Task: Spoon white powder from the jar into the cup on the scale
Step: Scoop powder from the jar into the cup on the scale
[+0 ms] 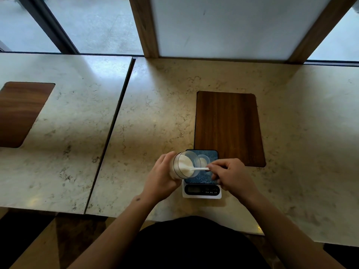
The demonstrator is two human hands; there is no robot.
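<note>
Clear jar (179, 166), round and half full of white powder (185, 165), tipped on its side with the mouth toward the cup (203, 161) — held over the scale's (202, 189) left edge. Small clear cup on the scale's dark glossy plate, a little powder inside. Left hand (161, 179) wrapped around the jar's base, fingers curled. Right hand (231, 176) pinching a thin white plastic spoon (196, 169) by the handle end, bowl pushed into the powder. Pale veined stone counter (155, 113) beneath — smooth, glossy — with a rounded dark wood inlay (229, 127) just behind the scale.
</note>
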